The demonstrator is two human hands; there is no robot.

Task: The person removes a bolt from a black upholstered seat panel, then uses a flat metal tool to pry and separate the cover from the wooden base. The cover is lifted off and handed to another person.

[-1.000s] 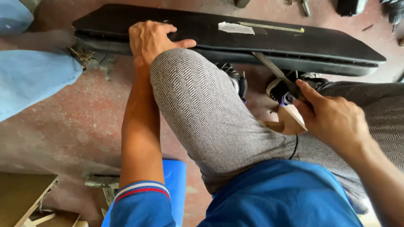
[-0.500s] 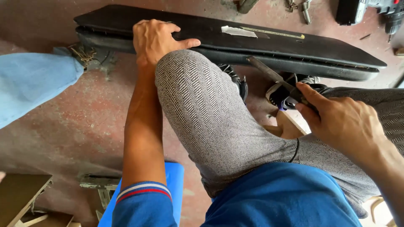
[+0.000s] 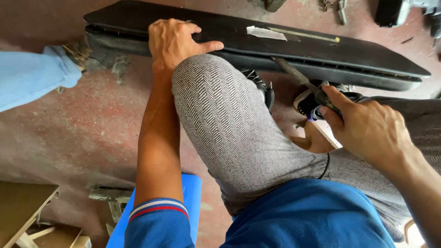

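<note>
A long black panel (image 3: pixel 321 48) lies across the reddish floor in front of me, with a strip of pale tape (image 3: pixel 266 33) on its top. My left hand (image 3: pixel 177 41) rests flat on the panel's near edge, pressing down on it. My right hand (image 3: pixel 367 126) grips a flat metal file (image 3: pixel 296 73) whose blade tip reaches the panel's front edge. My knee in grey herringbone trousers (image 3: pixel 229 119) rises between my two arms.
Another person's leg in light blue fabric (image 3: pixel 32 82) comes in from the left. A blue stool (image 3: pixel 188 202) sits under me. Wooden pieces (image 3: pixel 23 216) and a metal bracket (image 3: pixel 108 195) lie at the lower left. Tools (image 3: pixel 340 9) are scattered beyond the panel.
The light blue leg at the left has shifted. My right hand has moved slightly with the file along the panel's edge. My left hand stays on the panel.
</note>
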